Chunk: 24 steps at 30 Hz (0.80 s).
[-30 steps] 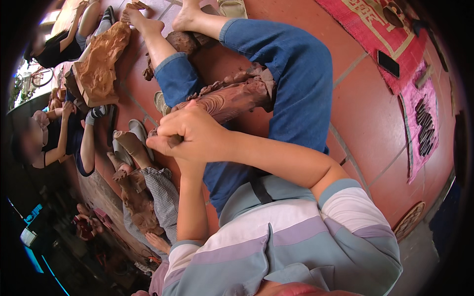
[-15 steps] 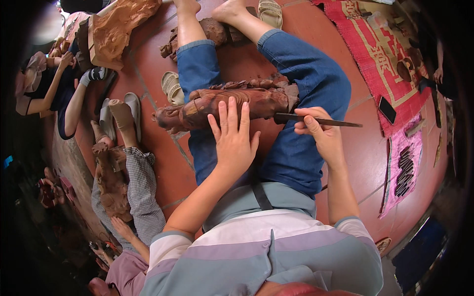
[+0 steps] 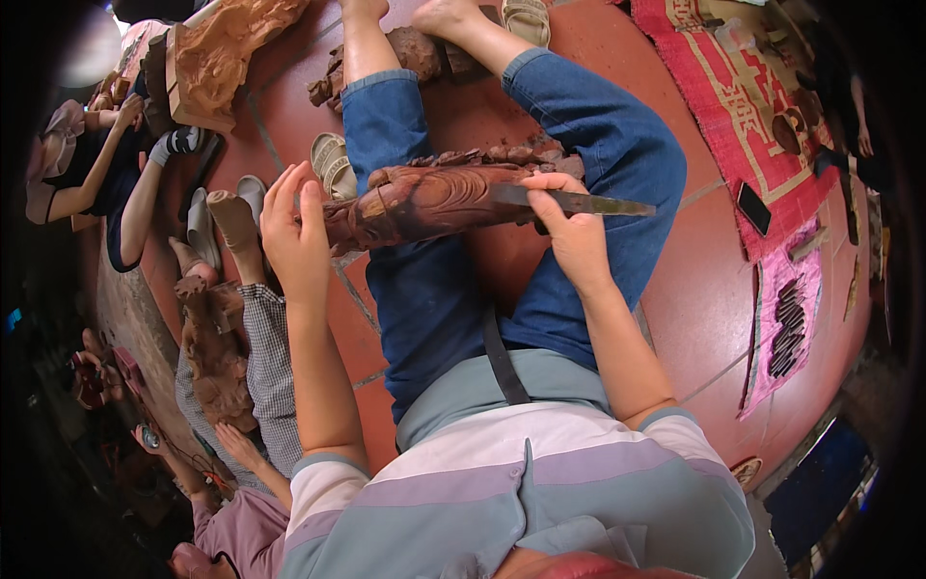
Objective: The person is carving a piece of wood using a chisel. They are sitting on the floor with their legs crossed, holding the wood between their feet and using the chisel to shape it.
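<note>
Overlapping one carving (image 3: 434,201), right fingers (image 3: 549,211) grip one flat tool (image 3: 622,206), left fingers (image 3: 280,196) outstretched.

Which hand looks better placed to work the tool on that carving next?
Probably the right hand: it holds the tool near the carving, while the left hand, showing no tool, is at the carving's left end.

Floor (image 3: 699,275) softly lit; upper left overexposed; rim black.
</note>
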Motion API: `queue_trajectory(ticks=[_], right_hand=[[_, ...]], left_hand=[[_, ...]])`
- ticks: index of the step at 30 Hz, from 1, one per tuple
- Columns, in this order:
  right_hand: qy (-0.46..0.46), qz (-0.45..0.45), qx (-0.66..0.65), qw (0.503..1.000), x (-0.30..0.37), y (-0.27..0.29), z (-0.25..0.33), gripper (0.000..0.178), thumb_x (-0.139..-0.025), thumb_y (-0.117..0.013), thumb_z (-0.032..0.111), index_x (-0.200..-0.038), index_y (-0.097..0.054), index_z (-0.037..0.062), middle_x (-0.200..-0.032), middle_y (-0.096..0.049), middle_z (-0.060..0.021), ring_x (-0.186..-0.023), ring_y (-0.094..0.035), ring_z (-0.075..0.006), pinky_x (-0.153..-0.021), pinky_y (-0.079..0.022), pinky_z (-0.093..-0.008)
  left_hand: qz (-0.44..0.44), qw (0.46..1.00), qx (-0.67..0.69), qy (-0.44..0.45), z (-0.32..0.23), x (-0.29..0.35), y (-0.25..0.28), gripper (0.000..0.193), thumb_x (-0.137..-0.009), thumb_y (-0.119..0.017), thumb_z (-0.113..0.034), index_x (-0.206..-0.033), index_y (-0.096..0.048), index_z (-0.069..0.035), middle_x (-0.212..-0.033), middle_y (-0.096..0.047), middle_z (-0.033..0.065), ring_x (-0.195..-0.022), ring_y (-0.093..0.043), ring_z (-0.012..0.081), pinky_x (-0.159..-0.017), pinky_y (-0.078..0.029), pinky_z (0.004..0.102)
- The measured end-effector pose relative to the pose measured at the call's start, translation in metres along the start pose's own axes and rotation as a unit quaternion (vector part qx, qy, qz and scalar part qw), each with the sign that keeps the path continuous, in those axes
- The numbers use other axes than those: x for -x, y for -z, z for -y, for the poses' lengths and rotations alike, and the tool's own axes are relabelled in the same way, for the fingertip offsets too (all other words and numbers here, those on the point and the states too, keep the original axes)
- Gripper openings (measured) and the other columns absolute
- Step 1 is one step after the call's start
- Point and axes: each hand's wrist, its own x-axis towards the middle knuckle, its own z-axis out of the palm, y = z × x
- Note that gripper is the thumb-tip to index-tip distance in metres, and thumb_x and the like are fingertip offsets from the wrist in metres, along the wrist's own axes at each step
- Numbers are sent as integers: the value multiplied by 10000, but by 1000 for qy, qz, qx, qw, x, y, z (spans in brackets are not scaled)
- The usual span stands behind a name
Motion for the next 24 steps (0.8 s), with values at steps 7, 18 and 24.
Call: queue_trajectory(ticks=[7, 18, 24], right_hand=[[-42, -53, -112, 991, -8, 4, 0, 56, -863, -611, -7, -863, -569, 30, -859, -591, -10, -835, -561, -59, -763, -455, -210], [51, -66, -3, 997, -10, 0, -8, 102, -866, -628, -4, -825, -546, 43, -795, -553, 28, -773, -530, -54, -714, -446, -207], [109, 20, 136, 985, -8, -23, 2, 93, -814, -666, 38, -810, -575, 54, -775, -580, 21, -774, -546, -71, -699, -439, -226]], left_hand=[[70, 958, -257, 108, 18, -7, -31, 328, -886, -552, -411, -937, -737, -145, -822, -693, 127, -799, -663, 325, -726, -509, 401], [65, 961, -247, 107, 14, -6, -33, 318, -892, -536, -375, -917, -734, -127, -818, -690, 138, -790, -653, 346, -709, -504, 427], [63, 959, -257, 102, 20, -4, -34, 319, -888, -540, -374, -922, -732, -122, -838, -691, 143, -810, -651, 341, -728, -501, 436]])
